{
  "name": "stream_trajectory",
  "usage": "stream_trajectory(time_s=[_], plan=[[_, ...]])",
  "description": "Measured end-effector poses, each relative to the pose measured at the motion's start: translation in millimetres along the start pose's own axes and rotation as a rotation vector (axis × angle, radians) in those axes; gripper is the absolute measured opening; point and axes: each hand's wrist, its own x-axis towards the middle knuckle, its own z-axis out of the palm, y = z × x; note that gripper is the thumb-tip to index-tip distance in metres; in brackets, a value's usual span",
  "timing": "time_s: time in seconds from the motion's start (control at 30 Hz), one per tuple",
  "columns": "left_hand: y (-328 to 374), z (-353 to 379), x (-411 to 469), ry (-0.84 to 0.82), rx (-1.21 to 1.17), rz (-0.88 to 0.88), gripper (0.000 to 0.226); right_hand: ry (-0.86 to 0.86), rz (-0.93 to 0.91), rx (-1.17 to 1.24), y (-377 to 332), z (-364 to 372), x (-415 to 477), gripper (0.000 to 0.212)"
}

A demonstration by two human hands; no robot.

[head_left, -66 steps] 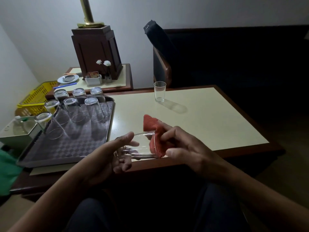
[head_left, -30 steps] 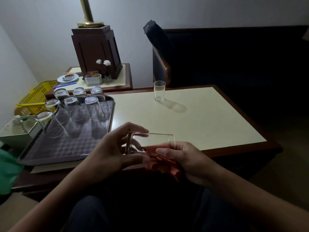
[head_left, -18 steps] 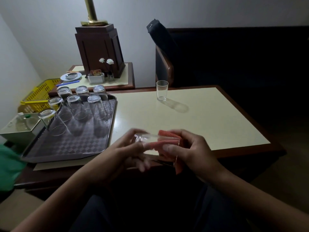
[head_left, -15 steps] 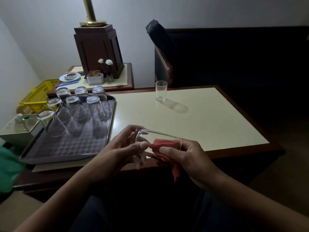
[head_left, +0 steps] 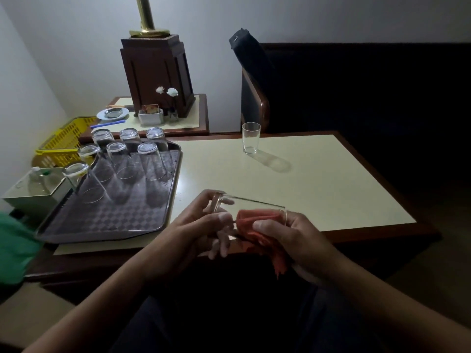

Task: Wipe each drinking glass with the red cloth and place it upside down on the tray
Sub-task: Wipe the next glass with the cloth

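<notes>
Head, glass (head_left: pixel 252 206) sideways in left grip (head_left: pixel 193 225), cloth (head_left: pixel 248 218) inside

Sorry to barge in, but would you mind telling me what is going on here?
A person is wiping a drinking glass held sideways: the left hand grips its base, and the right hand holds the red cloth at its mouth. On the tray, seven glasses stand upside down; one upright glass waits on the table.

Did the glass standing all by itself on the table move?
No. The lone glass stands at the same spot near the table's far edge, just in front of the chair arm, as before.
</notes>
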Motion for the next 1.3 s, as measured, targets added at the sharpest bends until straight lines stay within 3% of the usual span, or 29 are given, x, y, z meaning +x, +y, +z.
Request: stream_trajectory(time_s=[0.07,0.13,0.2,0.23,0.3,0.4,0.47,0.53,0.57,0.67,0.7,0.73,0.77,0.87,0.93,1.0,1.07,1.13,1.23,1.3], plan=[[4.7,-0.1,0.2,-0.007,0.021,-0.058,0.051,0.010,-0.181,-0.242,1.8,-1.5,-3.7,0.026],[7.9,-2.5,1.1,0.005,0.050,-0.235,0.059,0.093,-0.570,-0.614,-1.9,-3.5,-6.6,0.032],[5.3,-2.6,-1.6,-0.058,0.168,-0.437,0.069,0.065,-1.044,-0.961,-6.7,-3.4,-5.5,0.032],[2.9,-0.4,-3.2,-0.093,0.212,-0.494,0.073,0.027,-1.181,-1.064,-7.6,-5.2,-4.2,0.033],[-0.9,4.2,-1.7,-0.081,0.187,-0.470,0.073,-0.004,-1.105,-1.028,-9.4,-8.6,-3.0,0.038],[-1.3,5.6,0.8,0.031,0.089,-0.195,0.057,-0.032,-0.423,-0.487,-10.3,-8.4,-5.3,0.032],[1.9,9.4,-0.9,-0.004,0.086,-0.063,0.044,-0.048,-0.060,-0.083,-5.6,-6.9,-3.5,0.028],[4.9,11.8,-2.3,-0.012,0.040,-0.053,0.038,-0.044,-0.055,-0.088,-4.2,-4.4,-3.1,0.030],[6.9,11.7,-2.1,0.012,-0.002,-0.096,0.040,-0.030,-0.190,-0.248,-4.5,-3.8,-5.1,0.033],[9.2,13.0,-2.9,0.067,-0.031,-0.330,0.050,0.050,-0.844,-0.910,-10.2,-1.4,-8.8,0.034],[7.5,13.5,-3.8,0.060,-0.016,-0.397,0.053,0.030,-0.974,-0.987,-10.0,-2.1,-7.8,0.033],[5.8,14.1,-4.3,0.054,-0.011,-0.424,0.054,0.013,-0.983,-0.968,-10.4,-0.9,-7.5,0.033],[4.0,13.7,-4.5,0.050,-0.017,-0.401,0.052,0.021,-0.884,-0.882,-10.1,-0.4,-7.4,0.033],[6.0,10.8,-2.6,0.029,-0.095,-0.190,0.039,0.058,-0.235,-0.180,-13.9,2.8,-7.6,0.030],[7.6,7.9,-2.4,0.007,-0.076,-0.088,0.043,0.103,0.005,0.012,-9.9,3.8,-6.2,0.024],[7.0,6.6,-2.0,0.018,-0.066,-0.067,0.046,0.157,-0.113,-0.218,-3.0,3.5,-4.3,0.026],[6.8,7.1,-1.5,0.052,-0.077,-0.134,0.050,0.230,-0.487,-0.706,-1.6,0.2,-6.6,0.033],[5.6,6.6,-0.1,0.054,-0.069,-0.280,0.055,0.175,-0.929,-1.028,-5.8,-2.6,-6.0,0.031],[0.8,4.4,1.6,-0.072,-0.040,-0.493,0.070,-0.012,-1.252,-1.137,-16.7,5.7,-7.9,0.020],[-1.7,0.8,2.6,-0.129,-0.051,-0.524,0.075,0.005,-1.244,-1.103,-14.5,7.4,-10.6,0.016]])
